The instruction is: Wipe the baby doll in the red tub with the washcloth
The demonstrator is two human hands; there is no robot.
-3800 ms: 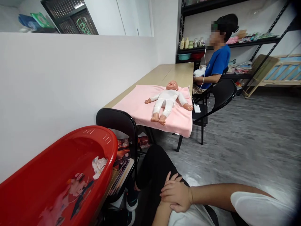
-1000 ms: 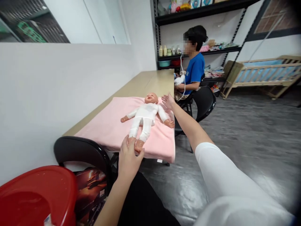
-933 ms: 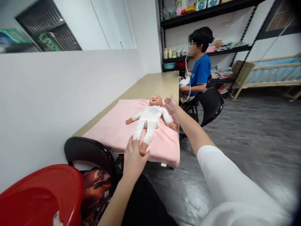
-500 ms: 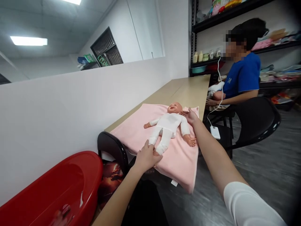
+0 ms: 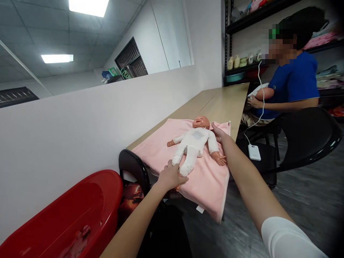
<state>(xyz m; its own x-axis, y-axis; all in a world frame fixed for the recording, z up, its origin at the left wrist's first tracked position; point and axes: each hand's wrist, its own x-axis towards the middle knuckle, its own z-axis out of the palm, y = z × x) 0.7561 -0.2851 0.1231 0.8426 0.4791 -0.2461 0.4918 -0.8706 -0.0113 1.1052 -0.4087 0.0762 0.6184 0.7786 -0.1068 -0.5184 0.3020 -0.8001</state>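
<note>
I had my left hand [image 5: 171, 176] closed around the feet of the doll [image 5: 194, 147], which lay on its back on the pink blanket [image 5: 158, 147] at the near end of the table [image 5: 223, 104]. My right hand [image 5: 219, 133] sat against the doll's far shoulder, just below the head. From this angle I could not tell whether those fingers were curled under the neck or only resting flat beside it.

The worry was the head. If the right hand was not truly underneath, a lift from the feet would have left the head hanging back. The blanket drooped over the table edge, so a pull on the legs could have dragged it, doll and all, toward the black chair [image 5: 133, 166] and the red tub [image 5: 88, 200] below. A seated person [image 5: 292, 82] worked well apart at the far end.
</note>
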